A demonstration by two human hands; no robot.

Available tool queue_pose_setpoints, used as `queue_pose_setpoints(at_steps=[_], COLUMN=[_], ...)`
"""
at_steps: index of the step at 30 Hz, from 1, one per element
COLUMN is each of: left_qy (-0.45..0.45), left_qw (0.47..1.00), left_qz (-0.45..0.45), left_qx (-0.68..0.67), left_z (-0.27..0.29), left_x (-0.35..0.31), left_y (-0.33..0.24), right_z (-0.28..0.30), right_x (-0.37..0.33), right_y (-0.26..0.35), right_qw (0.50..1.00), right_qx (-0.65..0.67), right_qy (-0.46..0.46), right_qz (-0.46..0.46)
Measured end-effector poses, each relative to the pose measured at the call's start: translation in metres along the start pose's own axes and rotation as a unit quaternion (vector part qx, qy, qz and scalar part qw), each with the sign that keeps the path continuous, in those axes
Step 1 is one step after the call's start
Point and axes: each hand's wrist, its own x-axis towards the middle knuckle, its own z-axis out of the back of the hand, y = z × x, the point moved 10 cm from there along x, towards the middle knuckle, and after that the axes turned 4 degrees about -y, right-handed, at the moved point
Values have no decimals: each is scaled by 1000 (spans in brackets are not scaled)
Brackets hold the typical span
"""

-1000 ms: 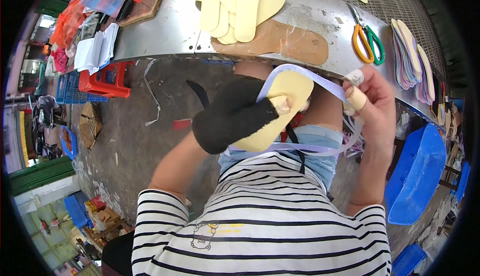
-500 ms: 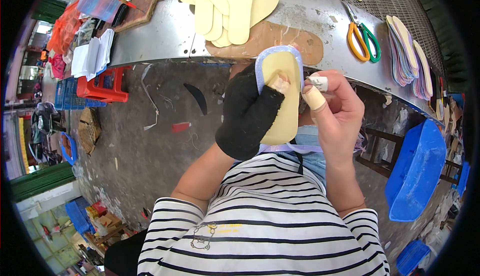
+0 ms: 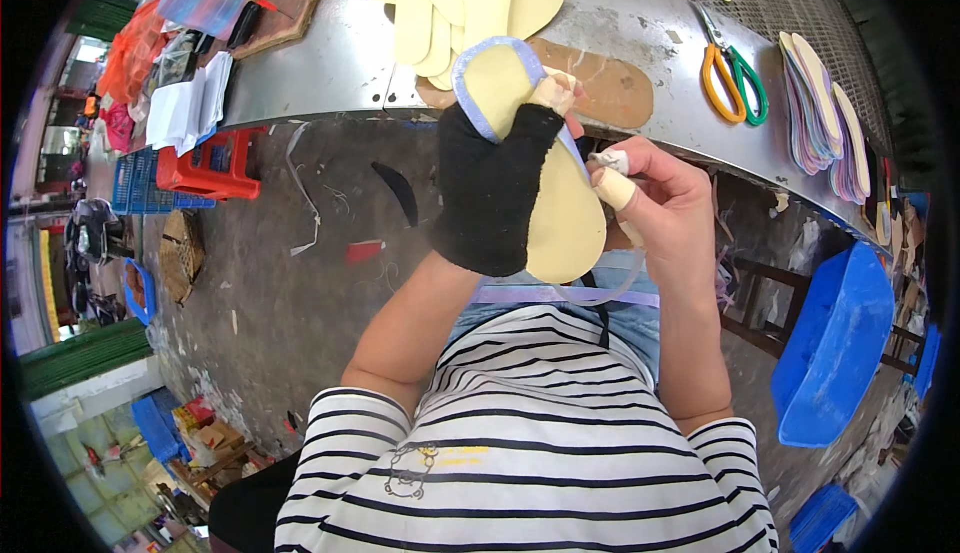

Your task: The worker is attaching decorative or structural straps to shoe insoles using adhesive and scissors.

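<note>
One cream insole [image 3: 567, 233], flat and rounded at both ends, is held tilted near the metal bench [image 3: 300, 73], gripped by the gloved left hand [image 3: 498, 183] with its taped thumb laid across the face. Edging seems to be the step in hand: the upper end is rimmed with lilac strip [image 3: 464, 78] — apparently pinched at the side by the right hand's [image 3: 658, 191] taped fingertips. Even tension along the bare-looking lower rim would be called for next.
</note>
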Motion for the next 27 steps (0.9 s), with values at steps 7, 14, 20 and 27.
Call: queue_pose_setpoints(at_steps=[7, 14, 20, 27], left_qy=[41, 110, 35, 79], left_qw=[997, 993, 998, 991], left_qz=[22, 21, 35, -37], left_qx=[60, 40, -24, 104], left_z=[-9, 12, 21, 15], left_x=[11, 4, 4, 0], left_y=[3, 27, 16, 18], right_z=[-8, -6, 1, -6], right_x=[11, 27, 19, 13], right_y=[5, -12, -26, -19], right_qw=[999, 997, 994, 982], right_qx=[7, 16, 37, -2], right_qy=[43, 54, 55, 189], right_qz=[30, -52, -92, -18])
